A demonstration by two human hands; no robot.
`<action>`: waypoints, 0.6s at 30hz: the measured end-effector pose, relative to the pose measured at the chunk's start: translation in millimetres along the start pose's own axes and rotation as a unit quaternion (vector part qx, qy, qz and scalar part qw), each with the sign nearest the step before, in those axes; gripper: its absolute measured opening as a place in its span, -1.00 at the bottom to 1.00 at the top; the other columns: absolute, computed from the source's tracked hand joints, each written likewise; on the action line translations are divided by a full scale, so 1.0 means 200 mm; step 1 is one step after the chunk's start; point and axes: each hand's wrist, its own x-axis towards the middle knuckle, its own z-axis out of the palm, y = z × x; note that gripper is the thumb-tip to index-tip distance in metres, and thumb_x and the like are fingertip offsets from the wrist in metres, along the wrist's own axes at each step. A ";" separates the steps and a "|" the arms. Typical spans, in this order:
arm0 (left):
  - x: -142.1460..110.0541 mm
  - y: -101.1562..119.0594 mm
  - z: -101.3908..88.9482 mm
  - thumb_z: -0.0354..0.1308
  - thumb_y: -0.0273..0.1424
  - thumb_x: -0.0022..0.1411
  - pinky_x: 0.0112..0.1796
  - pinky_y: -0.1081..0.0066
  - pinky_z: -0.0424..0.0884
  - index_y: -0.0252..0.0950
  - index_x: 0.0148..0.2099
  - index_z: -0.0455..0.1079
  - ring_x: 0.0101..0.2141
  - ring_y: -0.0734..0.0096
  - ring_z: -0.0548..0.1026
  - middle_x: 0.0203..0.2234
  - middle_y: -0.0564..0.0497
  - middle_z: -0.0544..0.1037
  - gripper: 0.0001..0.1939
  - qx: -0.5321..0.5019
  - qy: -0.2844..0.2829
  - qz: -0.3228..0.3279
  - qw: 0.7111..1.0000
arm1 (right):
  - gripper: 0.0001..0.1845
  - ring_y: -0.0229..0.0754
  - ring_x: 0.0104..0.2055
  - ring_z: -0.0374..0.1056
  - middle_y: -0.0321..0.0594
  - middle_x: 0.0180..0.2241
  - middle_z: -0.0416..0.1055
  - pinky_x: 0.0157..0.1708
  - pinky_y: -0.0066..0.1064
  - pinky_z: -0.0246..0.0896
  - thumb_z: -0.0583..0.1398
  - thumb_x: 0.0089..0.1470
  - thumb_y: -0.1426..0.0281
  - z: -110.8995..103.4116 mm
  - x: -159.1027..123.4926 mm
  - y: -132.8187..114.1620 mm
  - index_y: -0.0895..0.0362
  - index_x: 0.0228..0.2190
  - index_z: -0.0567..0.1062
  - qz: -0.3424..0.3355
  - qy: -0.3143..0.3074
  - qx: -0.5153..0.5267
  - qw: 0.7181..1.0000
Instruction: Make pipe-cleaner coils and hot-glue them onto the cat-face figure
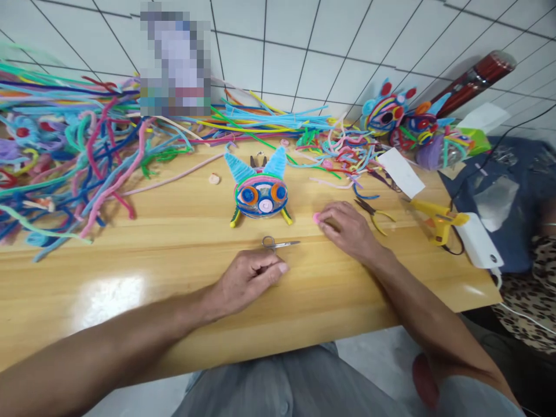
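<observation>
My left hand (251,280) rests on the table with its fingers curled in and the thumb laid along them; nothing shows in it. Just beyond its knuckles lies a small pair of scissors (284,244). Between thumb and fingertips, my right hand (347,227) pinches a small pink pipe-cleaner coil (317,218) at the tabletop. In front of both hands sits an animal head made of pipe cleaners (260,194), with light blue pointed ears, orange-and-blue ringed eyes and a pale pink spiral nose. Yellow-and-dark handle ends (235,218) stick out from under it.
Pipe cleaners (104,150) lie heaped at left and along the tiled wall. Yellow-handled pliers (379,217), a yellow glue gun (439,220) and a white power bank-like block (481,240) are at right. More finished heads (386,113) stand at the back right. Another person's patterned clothing (527,295) shows at right.
</observation>
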 end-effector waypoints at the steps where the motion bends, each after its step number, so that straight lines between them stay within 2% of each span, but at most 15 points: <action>1: 0.00 0.00 0.00 0.07 -0.34 0.48 -0.43 0.53 0.19 -0.32 -0.45 0.34 -0.53 0.60 0.25 -0.59 0.16 0.31 -0.61 0.002 0.000 0.001 1.000 | -0.94 -0.04 -0.14 0.51 -0.15 -0.23 0.60 -0.09 -0.15 0.40 0.23 0.34 0.40 0.01 0.00 0.00 0.03 -0.24 0.52 0.003 0.009 0.004 1.000; 4: 0.00 0.00 -0.01 0.08 -0.33 0.48 -0.43 0.52 0.20 -0.31 -0.46 0.33 -0.53 0.59 0.25 -0.59 0.16 0.30 -0.61 0.005 0.000 -0.003 1.000 | -0.96 -0.03 -0.14 0.52 -0.15 -0.20 0.62 -0.08 -0.13 0.41 0.25 0.34 0.35 0.02 -0.02 0.00 0.01 -0.18 0.53 0.025 0.029 0.001 0.999; 9: -0.01 0.01 0.01 0.08 -0.30 0.47 -0.44 0.51 0.21 -0.30 -0.45 0.36 -0.54 0.57 0.26 -0.60 0.14 0.33 -0.61 0.002 0.001 -0.014 1.000 | -0.73 0.09 -0.01 0.49 -0.04 -0.07 0.59 0.01 0.00 0.41 0.25 0.31 0.28 0.01 -0.02 -0.02 0.01 0.03 0.52 0.053 0.003 -0.013 0.998; 13: 0.02 0.05 0.01 0.08 -0.23 0.48 -0.47 0.49 0.21 -0.29 -0.45 0.38 -0.56 0.56 0.27 -0.61 0.12 0.35 -0.58 -0.002 0.003 -0.007 1.000 | -0.77 0.07 -0.08 0.47 -0.05 -0.14 0.57 -0.04 0.00 0.40 0.20 0.32 0.34 0.03 -0.02 -0.02 0.00 -0.02 0.56 0.037 -0.005 -0.020 0.999; 15: 0.03 0.06 -0.01 0.08 -0.18 0.50 -0.49 0.45 0.21 -0.28 -0.46 0.38 -0.57 0.54 0.28 -0.62 0.10 0.35 -0.54 0.000 0.017 0.013 1.000 | -0.72 0.09 -0.04 0.47 -0.03 -0.10 0.57 -0.01 0.02 0.39 0.21 0.31 0.35 0.04 -0.02 -0.01 0.01 0.04 0.54 0.036 0.004 -0.016 0.999; 17: -0.05 0.03 -0.04 0.03 -0.16 0.54 -0.47 0.39 0.25 -0.27 -0.46 0.38 -0.57 0.48 0.32 -0.63 0.06 0.38 -0.50 0.011 0.030 0.037 0.999 | -0.61 0.12 0.04 0.46 -0.01 0.00 0.56 0.05 0.06 0.38 0.23 0.29 0.32 0.04 -0.04 0.00 0.00 0.14 0.48 0.038 0.013 -0.010 0.999; 18: -0.14 0.00 -0.06 -0.01 -0.16 0.55 -0.44 0.34 0.30 -0.25 -0.45 0.39 -0.54 0.43 0.37 -0.61 0.02 0.42 -0.50 0.023 0.033 0.049 0.998 | -0.56 0.13 0.07 0.45 0.00 0.03 0.55 0.06 0.07 0.37 0.25 0.29 0.30 0.04 -0.05 0.00 0.00 0.17 0.46 0.038 0.016 -0.009 0.999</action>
